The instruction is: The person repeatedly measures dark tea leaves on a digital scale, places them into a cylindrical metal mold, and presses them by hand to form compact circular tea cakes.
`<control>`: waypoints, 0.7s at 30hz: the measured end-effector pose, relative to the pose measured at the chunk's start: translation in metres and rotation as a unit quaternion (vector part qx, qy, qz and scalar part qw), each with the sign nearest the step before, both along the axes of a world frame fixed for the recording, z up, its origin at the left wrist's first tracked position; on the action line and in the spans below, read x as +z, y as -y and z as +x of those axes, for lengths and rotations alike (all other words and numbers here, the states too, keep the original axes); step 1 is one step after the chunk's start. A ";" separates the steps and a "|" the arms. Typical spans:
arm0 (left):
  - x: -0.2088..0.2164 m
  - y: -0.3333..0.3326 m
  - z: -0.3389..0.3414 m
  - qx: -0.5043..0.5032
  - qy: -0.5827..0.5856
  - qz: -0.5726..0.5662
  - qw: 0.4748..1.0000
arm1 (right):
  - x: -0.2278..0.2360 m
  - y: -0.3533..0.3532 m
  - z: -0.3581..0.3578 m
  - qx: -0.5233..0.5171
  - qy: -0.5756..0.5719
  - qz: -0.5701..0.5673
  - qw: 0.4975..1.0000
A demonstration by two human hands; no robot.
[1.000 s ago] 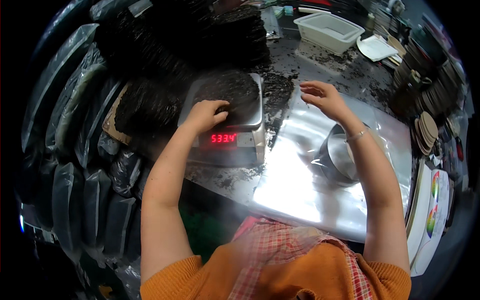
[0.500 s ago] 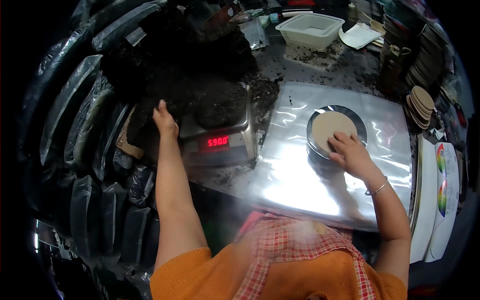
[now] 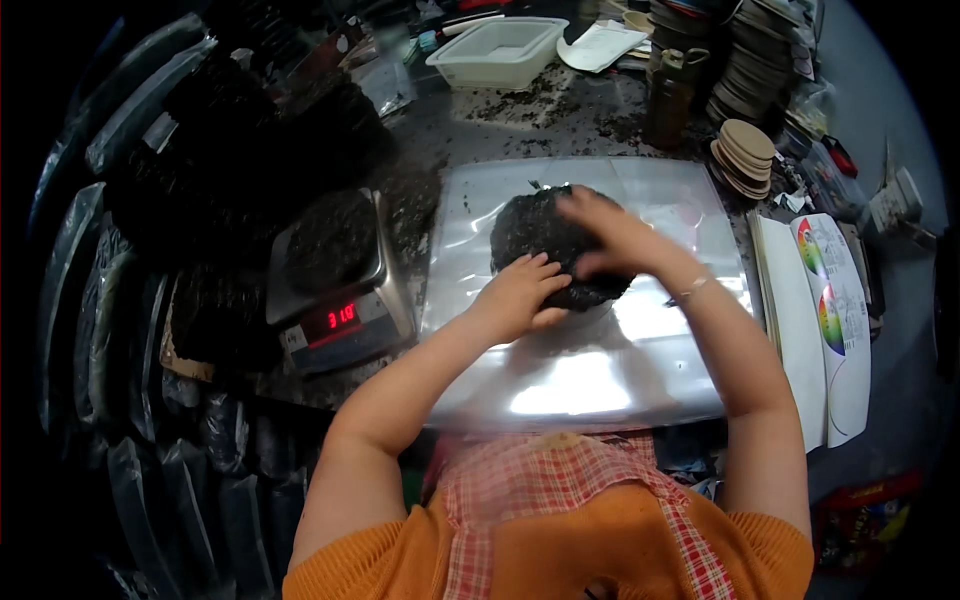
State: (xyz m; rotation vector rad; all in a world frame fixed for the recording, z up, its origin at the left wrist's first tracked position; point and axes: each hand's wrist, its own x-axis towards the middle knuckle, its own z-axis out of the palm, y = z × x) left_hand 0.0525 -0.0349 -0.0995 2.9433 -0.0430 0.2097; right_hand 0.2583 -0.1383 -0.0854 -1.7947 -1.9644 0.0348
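Observation:
A round, dark, rough-surfaced cake of what looks like dried seaweed point(image 3: 535, 235) lies on a stack of clear plastic sheets point(image 3: 480, 375). My left hand point(image 3: 520, 300) rests on its near-left edge, fingers spread out. Across its right side is my right hand point(image 3: 615, 235), slightly blurred, with its fingers apart and touching the top. Whatever is beneath the cake is hidden. To the left, a digital scale point(image 3: 345, 320) with a lit red display carries another dark round mass point(image 3: 330, 235).
Dark piles point(image 3: 190, 200) and filled plastic bags point(image 3: 75, 310) crowd the left. A white tub point(image 3: 500, 50) stands at the back. Along the right are a bottle point(image 3: 675, 100), round tan discs point(image 3: 745, 150) and printed white sheets point(image 3: 835, 330). Dark crumbs litter the table.
My left hand has moved right, from beside the scale to the plastic sheets. A dark cake now lies where the tan disc showed, hiding it. The scale's reading has changed, and the view has shifted.

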 end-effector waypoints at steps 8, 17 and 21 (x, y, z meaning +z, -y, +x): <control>-0.003 -0.029 0.042 0.088 -0.104 0.159 0.978 | -0.001 -0.032 -0.038 -0.043 0.148 -0.199 0.968; -0.109 -0.041 0.063 0.119 -0.155 0.094 0.976 | -0.075 -0.047 -0.049 0.025 0.254 -0.174 0.951; 0.016 -0.040 0.034 0.023 0.009 -0.143 0.989 | -0.082 -0.032 -0.039 -0.086 0.170 -0.205 0.960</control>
